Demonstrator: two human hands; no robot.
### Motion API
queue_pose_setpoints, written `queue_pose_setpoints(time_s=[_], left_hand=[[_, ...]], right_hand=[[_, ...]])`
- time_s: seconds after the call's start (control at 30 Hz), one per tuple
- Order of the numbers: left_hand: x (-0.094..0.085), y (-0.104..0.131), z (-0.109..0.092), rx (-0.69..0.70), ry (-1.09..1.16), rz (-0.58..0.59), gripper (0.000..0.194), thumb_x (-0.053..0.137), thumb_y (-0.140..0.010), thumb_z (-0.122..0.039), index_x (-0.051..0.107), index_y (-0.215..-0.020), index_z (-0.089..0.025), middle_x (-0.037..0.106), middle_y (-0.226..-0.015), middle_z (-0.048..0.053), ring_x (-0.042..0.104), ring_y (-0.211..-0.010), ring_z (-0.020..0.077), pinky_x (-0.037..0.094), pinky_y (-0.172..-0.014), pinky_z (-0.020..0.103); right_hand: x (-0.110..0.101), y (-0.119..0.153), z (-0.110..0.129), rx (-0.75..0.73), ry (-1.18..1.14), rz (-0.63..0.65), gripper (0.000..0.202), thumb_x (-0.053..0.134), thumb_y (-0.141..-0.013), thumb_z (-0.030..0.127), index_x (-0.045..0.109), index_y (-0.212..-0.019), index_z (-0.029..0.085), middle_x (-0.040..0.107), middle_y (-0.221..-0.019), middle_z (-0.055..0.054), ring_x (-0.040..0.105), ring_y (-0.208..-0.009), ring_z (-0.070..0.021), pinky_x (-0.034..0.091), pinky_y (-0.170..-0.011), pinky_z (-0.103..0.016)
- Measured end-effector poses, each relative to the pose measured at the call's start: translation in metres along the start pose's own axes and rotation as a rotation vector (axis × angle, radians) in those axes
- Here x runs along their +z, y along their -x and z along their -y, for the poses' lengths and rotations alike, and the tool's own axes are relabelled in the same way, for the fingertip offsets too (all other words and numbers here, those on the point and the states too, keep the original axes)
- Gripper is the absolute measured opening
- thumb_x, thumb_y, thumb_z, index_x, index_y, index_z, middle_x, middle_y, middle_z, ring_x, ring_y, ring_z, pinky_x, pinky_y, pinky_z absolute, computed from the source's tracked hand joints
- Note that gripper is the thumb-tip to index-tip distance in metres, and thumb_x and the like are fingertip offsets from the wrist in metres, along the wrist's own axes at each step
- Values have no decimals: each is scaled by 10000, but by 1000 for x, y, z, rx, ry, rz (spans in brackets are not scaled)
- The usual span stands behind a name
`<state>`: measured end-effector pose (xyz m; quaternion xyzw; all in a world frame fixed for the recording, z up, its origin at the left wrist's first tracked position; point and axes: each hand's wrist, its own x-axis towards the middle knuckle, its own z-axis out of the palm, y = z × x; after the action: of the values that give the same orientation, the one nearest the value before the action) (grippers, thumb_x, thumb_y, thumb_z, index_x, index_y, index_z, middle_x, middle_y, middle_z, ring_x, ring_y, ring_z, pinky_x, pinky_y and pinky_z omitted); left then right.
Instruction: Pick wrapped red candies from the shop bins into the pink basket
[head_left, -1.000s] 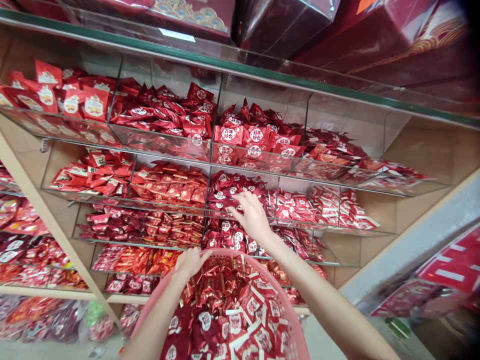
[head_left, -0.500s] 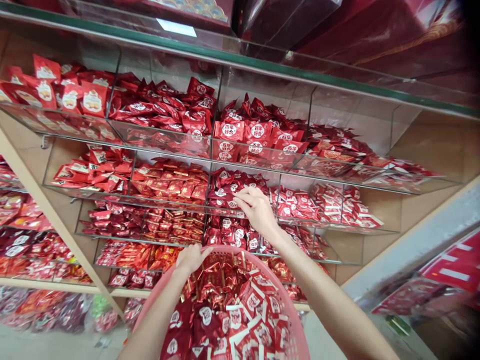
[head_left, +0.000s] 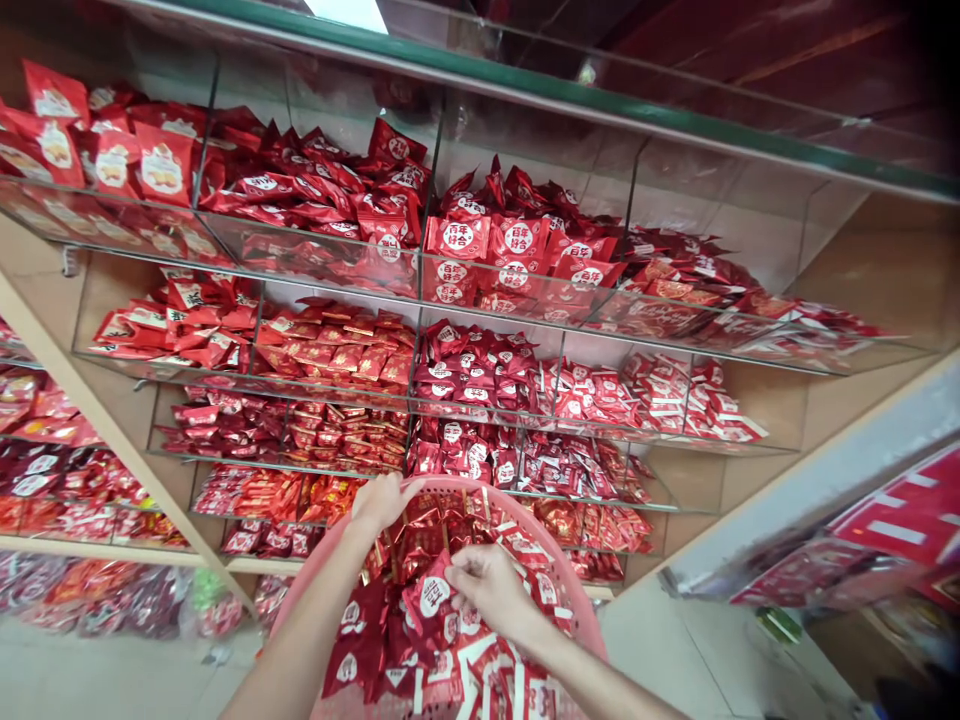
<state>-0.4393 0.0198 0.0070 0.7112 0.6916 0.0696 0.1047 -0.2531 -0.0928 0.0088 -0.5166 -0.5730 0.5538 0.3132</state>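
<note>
A pink plastic basket (head_left: 581,600) is in front of me, heaped with small red wrapped packets, some dark red, some with white edges, some shiny gold-red. My left hand (head_left: 379,505) is closed over its far rim. Inside the basket's outline, just over the heap, my right hand (head_left: 496,592) pinches a red packet (head_left: 427,597) with a white round label at its edge. Whether that packet touches the ones beneath, I cannot tell. Ahead, a shelf bin holds similar dark red packets (head_left: 474,365) with white labels.
Tiered glass shelves (head_left: 330,262) with clear dividers hold rows of red packets. A wooden upright (head_left: 112,430) separates another shelf unit on the left. Bagged goods (head_left: 112,610) lie on the floor at lower left. Red packaging (head_left: 900,510) stands at the right by a pale wall.
My right hand has moved from the dark red packets on the shelf down over the basket, carrying one packet. My left hand keeps its hold on the rim.
</note>
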Motion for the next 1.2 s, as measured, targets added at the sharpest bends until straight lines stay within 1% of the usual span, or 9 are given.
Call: queue_pose_setpoints(time_s=[0.2, 0.4, 0.57, 0.7, 0.83, 0.93, 1.0, 1.1, 1.2], left_hand=[[0, -2, 1, 6, 6, 23, 716, 170, -764, -687, 627, -899, -153, 677, -904, 159, 627, -867, 290, 463, -720, 364], [-2, -2, 1, 7, 10, 28, 719, 166, -769, -680, 629, -917, -149, 676, -917, 161, 624, -882, 297, 466, -722, 369], [-1, -1, 1, 13, 9, 22, 726, 149, -770, -681, 629, -902, -152, 679, -906, 163, 626, -878, 295, 465, -723, 375], [-1, -1, 1, 10, 10, 19, 710, 167, -772, -679, 630, -904, -157, 677, -918, 161, 628, -881, 279, 461, -727, 356], [-2, 0, 1, 6, 13, 10, 724, 162, -757, -702, 627, -880, -161, 680, -895, 157, 631, -862, 287, 463, -708, 361], [-2, 1, 0, 4, 23, 12, 722, 167, -747, -714, 626, -870, -170, 683, -885, 148, 634, -850, 290, 465, -693, 357], [-3, 1, 0, 7, 29, 12, 709, 175, -748, -711, 628, -865, -178, 684, -887, 138, 634, -850, 285, 464, -695, 350], [-4, 2, -1, 9, 29, 15, 684, 187, -764, -687, 631, -859, -176, 683, -900, 139, 631, -865, 278, 461, -714, 344], [-5, 2, -1, -3, 25, 20, 673, 202, -772, -670, 631, -879, -162, 680, -909, 153, 628, -881, 278, 459, -728, 341]], right_hand=[[17, -1, -19, 81, -70, 20, 478, 605, -612, 610, 484, -729, 162, 548, -585, 24, 606, -491, -153, 413, -387, -218], [31, -6, -24, 96, -115, -41, 509, 618, -687, 457, 413, -1056, 172, 503, -664, 61, 622, -486, -144, 449, -409, -214], [40, -1, -23, 155, -58, -20, 370, 575, -735, 310, 392, -1025, 172, 515, -720, 44, 616, -477, -120, 416, -376, -172], [35, -1, -18, 154, 38, 9, 323, 552, -746, 327, 428, -995, 164, 524, -668, 42, 600, -438, -121, 374, -327, -158], [10, -7, 16, 1, 161, 25, 265, 464, -796, 409, 482, -892, 162, 515, -553, 46, 574, -404, -127, 368, -316, -176], [-22, -14, 65, -283, 330, -68, 246, 388, -847, 376, 531, -863, 176, 544, -562, 31, 566, -434, -116, 381, -373, -198], [-44, -22, 101, -513, 503, -205, 203, 396, -859, 299, 556, -907, 185, 565, -575, 27, 554, -491, -113, 426, -487, -227], [-77, -40, 146, -739, 776, -395, 232, 404, -847, 189, 542, -1033, 176, 625, -799, -37, 566, -682, -142, 451, -658, -277], [-101, -61, 174, -801, 1165, -457, 333, 413, -813, 96, 511, -1127, 151, 586, -1018, -103, 517, -912, -205, 412, -797, -341]])
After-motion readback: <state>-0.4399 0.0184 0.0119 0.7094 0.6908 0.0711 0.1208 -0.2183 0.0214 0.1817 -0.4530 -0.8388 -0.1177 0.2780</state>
